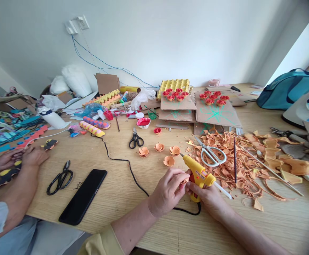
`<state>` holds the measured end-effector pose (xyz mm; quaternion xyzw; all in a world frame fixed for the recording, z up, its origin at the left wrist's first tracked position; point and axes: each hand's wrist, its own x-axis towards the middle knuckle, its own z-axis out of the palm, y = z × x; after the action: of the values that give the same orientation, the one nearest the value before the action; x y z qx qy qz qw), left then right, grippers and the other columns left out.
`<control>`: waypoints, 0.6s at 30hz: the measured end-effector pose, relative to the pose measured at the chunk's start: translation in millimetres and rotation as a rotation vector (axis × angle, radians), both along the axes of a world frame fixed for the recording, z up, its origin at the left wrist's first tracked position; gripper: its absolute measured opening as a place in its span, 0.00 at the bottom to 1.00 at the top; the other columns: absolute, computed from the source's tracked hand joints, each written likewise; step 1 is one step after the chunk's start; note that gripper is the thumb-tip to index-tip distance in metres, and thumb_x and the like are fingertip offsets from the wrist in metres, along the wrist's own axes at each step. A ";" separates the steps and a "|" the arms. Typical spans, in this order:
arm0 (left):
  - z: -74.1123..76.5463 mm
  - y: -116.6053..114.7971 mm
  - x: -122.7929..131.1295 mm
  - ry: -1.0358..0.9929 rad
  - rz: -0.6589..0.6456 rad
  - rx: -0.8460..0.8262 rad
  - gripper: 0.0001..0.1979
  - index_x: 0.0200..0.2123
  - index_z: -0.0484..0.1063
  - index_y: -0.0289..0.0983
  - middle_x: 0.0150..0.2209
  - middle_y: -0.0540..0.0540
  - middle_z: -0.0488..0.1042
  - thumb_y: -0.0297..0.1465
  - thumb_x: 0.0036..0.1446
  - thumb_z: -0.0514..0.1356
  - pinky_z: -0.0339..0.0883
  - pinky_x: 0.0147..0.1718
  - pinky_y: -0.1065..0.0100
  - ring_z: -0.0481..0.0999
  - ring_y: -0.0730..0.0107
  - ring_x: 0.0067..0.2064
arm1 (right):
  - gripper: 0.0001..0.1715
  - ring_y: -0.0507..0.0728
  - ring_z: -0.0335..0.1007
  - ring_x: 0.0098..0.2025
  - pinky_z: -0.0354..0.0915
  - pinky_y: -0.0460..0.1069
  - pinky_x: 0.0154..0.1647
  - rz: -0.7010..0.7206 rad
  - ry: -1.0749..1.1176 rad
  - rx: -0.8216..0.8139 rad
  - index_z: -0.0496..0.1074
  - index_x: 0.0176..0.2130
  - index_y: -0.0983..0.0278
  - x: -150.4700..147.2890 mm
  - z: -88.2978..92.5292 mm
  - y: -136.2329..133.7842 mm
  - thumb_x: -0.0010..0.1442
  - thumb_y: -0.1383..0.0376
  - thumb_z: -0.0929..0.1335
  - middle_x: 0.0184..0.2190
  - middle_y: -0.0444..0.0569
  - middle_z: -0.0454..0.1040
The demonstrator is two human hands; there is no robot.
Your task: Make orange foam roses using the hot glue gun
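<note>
My right hand (210, 198) is closed around the handle of a yellow hot glue gun (198, 171), whose nozzle points up and to the left. A white glue stick (222, 190) juts from its back end. Close beside it, my left hand (169, 189) pinches a small orange petal piece (185, 180), mostly covered by the fingers. Just beyond the hands lie several orange paper flowers (169, 161), cupped and unpainted. Behind them sits one red-painted flower (157, 130).
Orange scraps (239, 159) spread at right, with white-handled scissors (213, 156) on them. Red flowers (210, 97) stand on cardboard (218, 117). Black scissors (136, 140), a red paint bowl (143, 123) and a phone (83, 196) lie leftward. A black cord (130, 166) crosses the table. A co-worker's hands (34, 156) work at left.
</note>
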<state>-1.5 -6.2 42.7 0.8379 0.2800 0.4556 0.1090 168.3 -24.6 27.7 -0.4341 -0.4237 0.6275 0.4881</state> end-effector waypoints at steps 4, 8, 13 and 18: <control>-1.3 0.2 -0.3 0.001 -0.002 -0.008 0.17 0.54 0.66 0.38 0.46 0.41 0.72 0.19 0.64 0.55 0.78 0.50 0.64 0.77 0.66 0.50 | 0.23 0.54 0.64 0.28 0.62 0.50 0.31 0.006 0.007 -0.008 0.71 0.34 0.61 0.5 -2.8 0.2 0.52 0.48 0.77 0.25 0.42 0.71; -1.4 0.4 -0.1 -0.003 0.001 -0.007 0.16 0.53 0.67 0.37 0.46 0.41 0.72 0.19 0.64 0.55 0.77 0.50 0.65 0.77 0.67 0.49 | 0.24 0.54 0.64 0.28 0.62 0.50 0.31 -0.010 -0.004 -0.011 0.72 0.34 0.61 -0.2 -0.6 0.3 0.50 0.48 0.78 0.25 0.42 0.70; -0.3 0.1 0.4 -0.001 0.012 0.011 0.15 0.53 0.67 0.37 0.44 0.41 0.73 0.19 0.64 0.56 0.78 0.49 0.66 0.78 0.68 0.47 | 0.26 0.56 0.64 0.28 0.62 0.51 0.32 -0.018 -0.051 -0.015 0.71 0.34 0.61 -1.5 2.8 0.2 0.48 0.45 0.78 0.24 0.43 0.70; -0.9 -0.1 0.0 0.006 0.041 0.012 0.15 0.51 0.68 0.39 0.44 0.42 0.74 0.21 0.64 0.55 0.78 0.47 0.66 0.79 0.67 0.46 | 0.25 0.55 0.64 0.28 0.63 0.51 0.32 0.002 -0.044 0.000 0.71 0.36 0.61 -1.2 -0.5 -0.3 0.51 0.46 0.77 0.26 0.43 0.70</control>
<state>-1.5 -6.3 41.9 0.8341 0.2945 0.4569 0.0936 167.1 -24.9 27.2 -0.4474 -0.4348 0.6184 0.4779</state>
